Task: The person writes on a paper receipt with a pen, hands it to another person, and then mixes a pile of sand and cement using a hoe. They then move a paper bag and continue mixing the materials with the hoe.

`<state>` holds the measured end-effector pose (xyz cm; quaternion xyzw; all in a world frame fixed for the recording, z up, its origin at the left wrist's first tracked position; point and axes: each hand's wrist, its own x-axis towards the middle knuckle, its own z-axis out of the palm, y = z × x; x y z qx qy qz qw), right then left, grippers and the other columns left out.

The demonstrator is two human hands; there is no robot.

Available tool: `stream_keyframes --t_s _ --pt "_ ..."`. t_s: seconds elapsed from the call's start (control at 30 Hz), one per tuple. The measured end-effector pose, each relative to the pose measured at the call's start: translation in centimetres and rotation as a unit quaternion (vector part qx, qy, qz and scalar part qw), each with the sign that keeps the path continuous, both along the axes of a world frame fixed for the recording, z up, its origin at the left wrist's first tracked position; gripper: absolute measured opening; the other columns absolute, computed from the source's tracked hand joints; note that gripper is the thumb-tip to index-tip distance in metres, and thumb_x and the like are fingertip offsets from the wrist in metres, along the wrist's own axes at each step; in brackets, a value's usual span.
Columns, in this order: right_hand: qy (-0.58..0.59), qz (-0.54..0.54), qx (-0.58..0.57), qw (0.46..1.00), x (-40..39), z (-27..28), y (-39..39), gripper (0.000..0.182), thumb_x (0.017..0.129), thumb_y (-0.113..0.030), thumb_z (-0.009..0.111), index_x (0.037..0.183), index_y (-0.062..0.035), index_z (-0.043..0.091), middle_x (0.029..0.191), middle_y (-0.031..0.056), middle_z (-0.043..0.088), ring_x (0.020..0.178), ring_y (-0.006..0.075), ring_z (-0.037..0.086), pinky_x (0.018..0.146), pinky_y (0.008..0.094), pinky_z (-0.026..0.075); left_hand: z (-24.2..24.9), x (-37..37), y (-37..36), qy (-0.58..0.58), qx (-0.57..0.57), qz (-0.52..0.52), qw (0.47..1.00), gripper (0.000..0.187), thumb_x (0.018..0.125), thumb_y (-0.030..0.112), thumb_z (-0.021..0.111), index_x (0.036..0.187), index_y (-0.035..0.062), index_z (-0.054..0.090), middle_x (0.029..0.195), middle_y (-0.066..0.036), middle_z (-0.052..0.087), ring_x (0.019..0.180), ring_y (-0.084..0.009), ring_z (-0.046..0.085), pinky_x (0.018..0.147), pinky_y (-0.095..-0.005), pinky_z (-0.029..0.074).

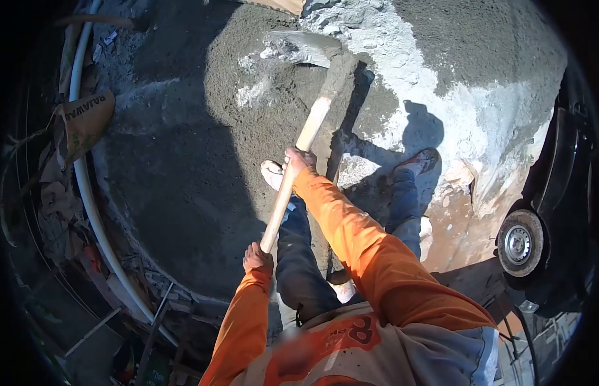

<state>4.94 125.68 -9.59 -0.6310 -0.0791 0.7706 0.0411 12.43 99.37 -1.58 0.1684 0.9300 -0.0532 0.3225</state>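
A hoe with a pale wooden handle (313, 120) reaches away from me across the ground. My left hand (257, 257) is wrapped round the near end of the handle. Farther up, my right hand (299, 160) grips it too, just above a shoe. At the far end, the grey-crusted socket joins a wide metal blade (306, 44), which lies against the grey sandy mix (248, 116). Pale cement powder (402, 55) is spread beside the blade and down to the right.
A white pipe (87, 186) curves along the left edge, with a torn brown paper sack (89, 123) and rubble beside it. To the right stands a dark vehicle with a visible wheel (519, 243). My shoes (271, 174) stand on the mix, and shadows fall across it.
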Motion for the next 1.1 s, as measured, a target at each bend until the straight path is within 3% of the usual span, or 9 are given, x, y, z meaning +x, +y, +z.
stream_keyframes --t_s 0.13,0.33,0.43,0.5,0.67,0.77,0.93,1.0,1.1 --pt "-0.05 -0.057 0.058 0.995 8.2 -4.1 8.7 0.012 0.075 -0.012 0.057 0.068 -0.0102 0.048 0.055 0.0008 0.046 0.041 0.0189 0.046 0.039 0.0335 0.043 -0.5 0.1 7.2 -0.019 0.059 -0.099 0.993 0.021 0.066 0.015 0.059 0.083 0.0101 0.048 0.079 -0.008 0.054 0.077 -0.0298 0.054 0.066 -0.0415 0.045" --pt "0.065 -0.237 0.063 0.967 25.4 -6.5 21.4 0.017 0.076 -0.023 0.054 0.067 -0.0116 0.045 0.057 0.0013 0.041 0.049 0.0211 0.045 0.05 0.0409 0.042 -3.3 2.2 19.9 -0.071 0.115 -0.286 0.949 0.025 0.069 0.024 0.06 0.091 0.0136 0.053 0.092 -0.005 0.055 0.087 -0.0251 0.054 0.071 -0.0394 0.044" --pt "0.067 -0.27 0.159 0.947 31.0 -8.7 25.6 0.015 0.08 -0.028 0.052 0.076 -0.0146 0.046 0.063 0.0002 0.046 0.056 0.0219 0.048 0.052 0.0427 0.043 -0.6 2.3 29.9 -0.099 0.109 -0.352 0.924 0.027 0.07 0.021 0.059 0.095 0.0133 0.051 0.091 -0.005 0.055 0.088 -0.0256 0.054 0.072 -0.0389 0.045" --pt "0.069 -0.325 0.135 0.933 32.3 -10.0 27.0 0.017 0.078 -0.025 0.053 0.068 -0.0132 0.046 0.058 0.001 0.045 0.053 0.0219 0.046 0.052 0.0415 0.043 0.9 1.8 34.4 -0.085 0.082 -0.41 0.904 0.03 0.07 0.018 0.06 0.097 0.0126 0.05 0.091 -0.006 0.055 0.089 -0.0261 0.055 0.075 -0.039 0.045" --pt "0.068 -0.381 0.034 0.921 30.1 -15.2 26.5 0.024 0.072 -0.025 0.053 0.054 -0.0124 0.043 0.051 0.0029 0.045 0.05 0.0235 0.045 0.058 0.0443 0.043 3.2 -1.1 39.9 -0.106 -0.04 -0.469 0.876 0.029 0.072 0.015 0.056 0.1 0.0126 0.049 0.094 -0.007 0.056 0.089 -0.0254 0.058 0.072 -0.0378 0.048" --pt "0.047 -0.394 -0.001 0.918 26.7 -16.8 25.3 0.021 0.07 -0.023 0.055 0.057 -0.0119 0.043 0.05 0.0042 0.043 0.048 0.0244 0.044 0.055 0.0427 0.043 4.3 -3.2 41.0 -0.043 -0.062 -0.549 0.832 0.026 0.073 0.015 0.057 0.096 0.012 0.049 0.093 -0.007 0.056 0.088 -0.0248 0.058 0.069 -0.0374 0.049" --pt "-0.079 -0.398 0.013 0.914 20.8 -15.2 22.9 0.016 0.07 -0.018 0.054 0.064 -0.0111 0.042 0.051 0.0041 0.039 0.047 0.0228 0.042 0.049 0.038 0.041 8.5 -5.1 42.3 -0.069 -0.13 -0.545 0.826 0.028 0.071 0.014 0.062 0.097 0.0119 0.05 0.093 -0.007 0.056 0.09 -0.0232 0.058 0.072 -0.0366 0.047" --pt "0.116 -0.439 -0.042 0.89 18.8 -14.5 19.9 0.013 0.072 -0.015 0.052 0.067 -0.011 0.041 0.052 0.0035 0.039 0.047 0.0209 0.043 0.047 0.0356 0.04 9.6 -6.4 40.5 -0.031 -0.147 -0.547 0.823 0.03 0.071 0.016 0.064 0.098 0.0124 0.051 0.095 -0.007 0.056 0.091 -0.0218 0.058 0.074 -0.0351 0.046" --pt "0.09 -0.449 -0.056 0.887 12.7 -11.6 14.3 0.012 0.077 -0.013 0.053 0.072 -0.0114 0.042 0.051 0.002 0.039 0.048 0.0183 0.045 0.046 0.0359 0.041 13.3 -9.5 35.1 -0.01 -0.13 -0.544 0.829 0.029 0.067 0.014 0.066 0.092 0.0112 0.051 0.091 -0.005 0.055 0.085 -0.023 0.058 0.07 -0.0358 0.046"
